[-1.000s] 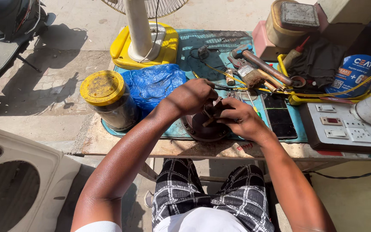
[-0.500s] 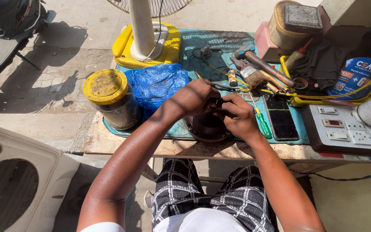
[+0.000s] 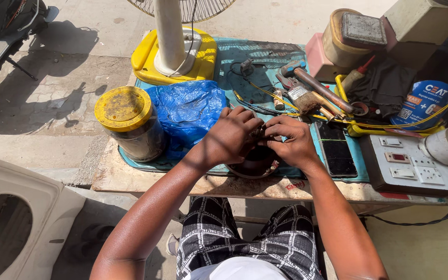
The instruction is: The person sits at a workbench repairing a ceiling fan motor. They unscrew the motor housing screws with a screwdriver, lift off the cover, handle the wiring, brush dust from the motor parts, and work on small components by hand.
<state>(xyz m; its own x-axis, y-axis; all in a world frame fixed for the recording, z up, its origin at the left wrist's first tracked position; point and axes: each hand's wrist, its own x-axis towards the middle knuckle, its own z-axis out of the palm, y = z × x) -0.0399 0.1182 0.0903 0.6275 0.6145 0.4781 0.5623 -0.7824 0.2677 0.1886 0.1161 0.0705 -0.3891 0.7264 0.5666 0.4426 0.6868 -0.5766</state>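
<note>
Barely any motion since the earlier frames: both hands stay bunched over the same dark round part, view just nudged a bit. Fingers of left hand [image 3: 233,136] curled down, clenched over the top of the round part [image 3: 255,163]; fingers of right hand [image 3: 290,141] curled in from the other side, tips meeting the left ones. What exactly sits between the fingertips: cannot tell, hidden by the knuckles. Round part rests on the table [image 3: 130,179] at its near edge, about mid-length, rim poking out below the 2 hands. Just left of the left hand: crumpled blue plastic bag [image 3: 185,111], then a jar with yellow lid [image 3: 128,122] near the table's left end. Just right of the right hand: black phone [image 3: 336,150] lying flat, then a white switch board [image 3: 413,166] at the right end. Behind the hands: brush and hammer [image 3: 312,91] among yellow wires. Far left corner: yellow fan base [image 3: 151,57] with white pole. Checked shorts [image 3: 245,238] below the near edge.
</note>
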